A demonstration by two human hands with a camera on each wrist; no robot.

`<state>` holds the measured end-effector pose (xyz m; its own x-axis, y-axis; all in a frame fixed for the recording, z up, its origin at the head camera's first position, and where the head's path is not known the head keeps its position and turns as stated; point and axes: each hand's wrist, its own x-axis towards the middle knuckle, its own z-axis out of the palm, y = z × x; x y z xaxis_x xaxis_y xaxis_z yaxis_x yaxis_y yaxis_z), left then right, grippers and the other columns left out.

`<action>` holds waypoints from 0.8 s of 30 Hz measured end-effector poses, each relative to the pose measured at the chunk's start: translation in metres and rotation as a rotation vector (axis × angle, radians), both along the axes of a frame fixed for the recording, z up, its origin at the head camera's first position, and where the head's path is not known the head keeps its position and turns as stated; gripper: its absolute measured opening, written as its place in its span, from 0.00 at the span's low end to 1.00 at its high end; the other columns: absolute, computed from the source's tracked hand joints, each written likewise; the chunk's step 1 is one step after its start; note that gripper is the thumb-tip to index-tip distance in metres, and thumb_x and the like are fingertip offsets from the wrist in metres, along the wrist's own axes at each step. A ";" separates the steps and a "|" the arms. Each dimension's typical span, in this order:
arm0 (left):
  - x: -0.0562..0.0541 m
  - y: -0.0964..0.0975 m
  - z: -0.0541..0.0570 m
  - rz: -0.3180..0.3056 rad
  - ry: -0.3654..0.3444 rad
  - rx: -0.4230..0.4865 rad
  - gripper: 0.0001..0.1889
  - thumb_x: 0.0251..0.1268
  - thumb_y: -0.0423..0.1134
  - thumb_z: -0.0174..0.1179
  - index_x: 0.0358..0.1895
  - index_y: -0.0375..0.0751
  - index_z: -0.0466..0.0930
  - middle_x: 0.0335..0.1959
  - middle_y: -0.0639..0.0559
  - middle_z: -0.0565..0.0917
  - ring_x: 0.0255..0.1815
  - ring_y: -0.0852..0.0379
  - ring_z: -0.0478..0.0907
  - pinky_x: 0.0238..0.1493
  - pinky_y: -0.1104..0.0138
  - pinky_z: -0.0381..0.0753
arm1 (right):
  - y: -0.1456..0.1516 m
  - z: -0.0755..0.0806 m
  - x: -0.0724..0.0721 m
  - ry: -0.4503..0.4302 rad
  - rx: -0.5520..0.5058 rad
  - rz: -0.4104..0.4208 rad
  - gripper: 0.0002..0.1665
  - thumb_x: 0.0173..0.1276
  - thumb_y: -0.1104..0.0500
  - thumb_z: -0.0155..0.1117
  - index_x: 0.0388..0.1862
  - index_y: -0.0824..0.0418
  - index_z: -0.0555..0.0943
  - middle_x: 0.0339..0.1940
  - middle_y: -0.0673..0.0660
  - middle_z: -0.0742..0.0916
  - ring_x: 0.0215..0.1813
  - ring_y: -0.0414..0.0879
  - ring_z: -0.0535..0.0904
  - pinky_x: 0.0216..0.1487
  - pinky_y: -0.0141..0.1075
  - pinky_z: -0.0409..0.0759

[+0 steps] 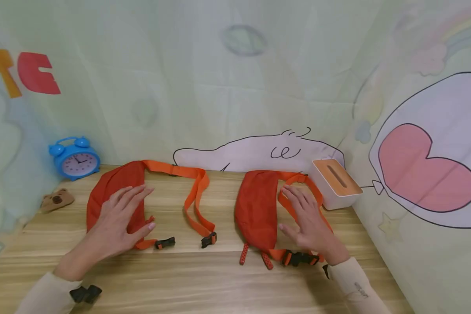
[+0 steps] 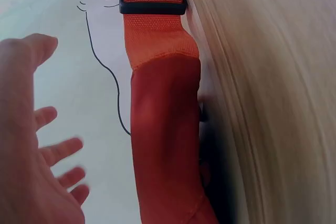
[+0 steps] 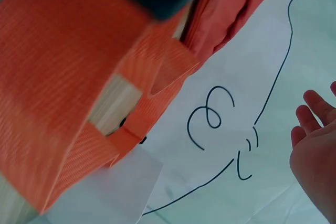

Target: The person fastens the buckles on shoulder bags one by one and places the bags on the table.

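Note:
Two red waist bags with orange straps lie on the wooden table. Over the left waist bag (image 1: 117, 176) hovers my left hand (image 1: 119, 224), fingers spread and relaxed, holding nothing. That bag's strap is undone, its black buckle halves (image 1: 165, 243) lying apart. My right hand (image 1: 312, 224) hangs loosely over the looped strap of the right waist bag (image 1: 256, 209), whose black buckle (image 1: 299, 258) is fastened. In the left wrist view, the thumb and fingers stand apart from the red fabric (image 2: 165, 129). The right wrist view shows the orange strap (image 3: 63, 56) close up, away from the fingers.
A blue alarm clock (image 1: 78, 161) stands at the back left, with a brown bear-face item (image 1: 57, 199) before it. At the back right is a white tissue box (image 1: 339, 198) with a wood-look top. Printed curtains (image 1: 204, 87) enclose the table's back and sides.

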<state>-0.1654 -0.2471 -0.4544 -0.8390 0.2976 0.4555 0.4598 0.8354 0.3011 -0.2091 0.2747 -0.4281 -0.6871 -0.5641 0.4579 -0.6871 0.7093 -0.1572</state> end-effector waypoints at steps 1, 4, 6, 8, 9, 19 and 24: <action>0.000 0.001 0.000 -0.013 -0.011 0.013 0.51 0.60 0.51 0.77 0.85 0.53 0.61 0.79 0.39 0.70 0.78 0.32 0.59 0.64 0.27 0.63 | -0.003 0.001 0.001 -0.015 -0.016 0.011 0.56 0.65 0.48 0.75 0.87 0.61 0.60 0.84 0.62 0.70 0.82 0.63 0.64 0.75 0.68 0.62; 0.002 0.003 0.001 -0.040 -0.045 0.041 0.47 0.62 0.50 0.77 0.83 0.50 0.64 0.74 0.40 0.76 0.74 0.36 0.65 0.63 0.30 0.68 | -0.012 0.003 0.003 -0.067 -0.050 0.039 0.54 0.67 0.49 0.74 0.87 0.58 0.61 0.83 0.60 0.73 0.80 0.61 0.67 0.77 0.68 0.61; 0.004 0.004 0.001 -0.048 -0.065 0.063 0.44 0.63 0.49 0.77 0.81 0.49 0.67 0.71 0.42 0.79 0.72 0.38 0.68 0.64 0.31 0.69 | -0.018 0.005 0.005 -0.090 -0.052 0.045 0.52 0.68 0.49 0.73 0.86 0.56 0.61 0.81 0.58 0.75 0.78 0.59 0.69 0.76 0.66 0.65; 0.006 0.004 0.001 -0.052 -0.080 0.084 0.41 0.63 0.48 0.77 0.79 0.48 0.70 0.68 0.43 0.82 0.70 0.40 0.70 0.64 0.33 0.71 | -0.024 0.005 0.007 -0.114 -0.052 0.058 0.50 0.69 0.50 0.72 0.86 0.55 0.63 0.79 0.57 0.78 0.77 0.57 0.72 0.76 0.65 0.68; 0.006 0.004 0.000 -0.054 -0.087 0.096 0.40 0.64 0.47 0.77 0.78 0.48 0.71 0.66 0.44 0.83 0.70 0.41 0.71 0.63 0.34 0.72 | -0.027 0.005 0.008 -0.124 -0.051 0.063 0.48 0.69 0.50 0.72 0.85 0.55 0.64 0.77 0.57 0.80 0.76 0.56 0.74 0.76 0.65 0.69; 0.009 0.008 -0.003 -0.084 -0.131 0.091 0.33 0.63 0.47 0.78 0.71 0.52 0.79 0.56 0.56 0.89 0.59 0.51 0.80 0.60 0.42 0.78 | -0.048 0.000 0.012 -0.236 -0.059 0.119 0.36 0.73 0.51 0.70 0.78 0.54 0.74 0.75 0.51 0.83 0.74 0.53 0.79 0.71 0.60 0.79; 0.012 0.010 -0.006 -0.087 -0.154 0.073 0.33 0.62 0.47 0.79 0.70 0.52 0.80 0.50 0.59 0.90 0.55 0.53 0.82 0.58 0.43 0.81 | -0.062 -0.001 0.010 -0.228 -0.069 0.162 0.31 0.72 0.53 0.72 0.72 0.55 0.80 0.69 0.49 0.87 0.69 0.48 0.83 0.68 0.53 0.83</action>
<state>-0.1539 -0.2373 -0.4601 -0.8728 0.3433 0.3470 0.4736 0.7677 0.4317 -0.1995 0.2125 -0.4295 -0.6804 -0.6476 0.3429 -0.7318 0.5757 -0.3648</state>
